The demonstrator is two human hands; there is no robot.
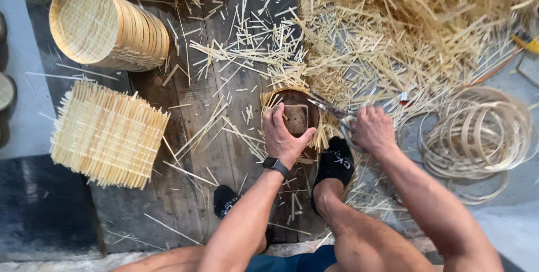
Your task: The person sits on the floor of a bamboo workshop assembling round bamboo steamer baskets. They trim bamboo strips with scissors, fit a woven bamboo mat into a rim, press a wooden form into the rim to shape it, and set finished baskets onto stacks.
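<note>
On the plank floor (185, 109), between the person's knees, sits a round dark mould (296, 116) with a fringe of bamboo strip ends (321, 137) sticking out around its rim. Pressed on top of the mould is the left hand (284, 137), fingers spread and bearing down on the wooden block at its middle; a black watch (275, 165) sits on that wrist. To the right, the right hand (371, 129) is clenched around the handles of a pair of shears (328, 106), whose blades reach toward the upper right edge of the mould, at the protruding strips. One black-socked foot (335, 162) rests just below the mould, touching its lower edge; the other sock (224, 200) shows farther back. Left of the work lies a stack of square woven mats (106, 134), and above it a stack of finished round baskets (112, 28) on its side. Loose offcuts (393, 30) cover the floor at upper right, and coils of thin bamboo hoops (483, 134) lie well to the right.
</note>
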